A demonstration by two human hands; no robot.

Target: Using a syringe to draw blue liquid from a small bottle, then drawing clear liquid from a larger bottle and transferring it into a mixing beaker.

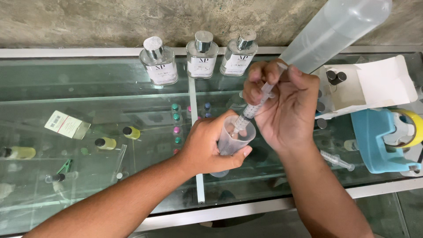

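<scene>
My left hand (207,147) grips a small clear plastic measuring cup (237,136) held just above the glass counter (110,83). My right hand (284,103) holds a thin clear syringe (255,105), tilted with its tip inside the cup's mouth. The thumb and fingers of that hand close around the plunger end. A large translucent plastic cylinder (337,31) slants up from behind my right hand toward the top right corner.
Three clear square perfume bottles (202,55) with silver caps stand at the counter's back edge. An open white box (370,83) with small dark-capped vials, a blue tape dispenser (383,136) and a second syringe (337,159) lie at right. Small bottles show under the glass.
</scene>
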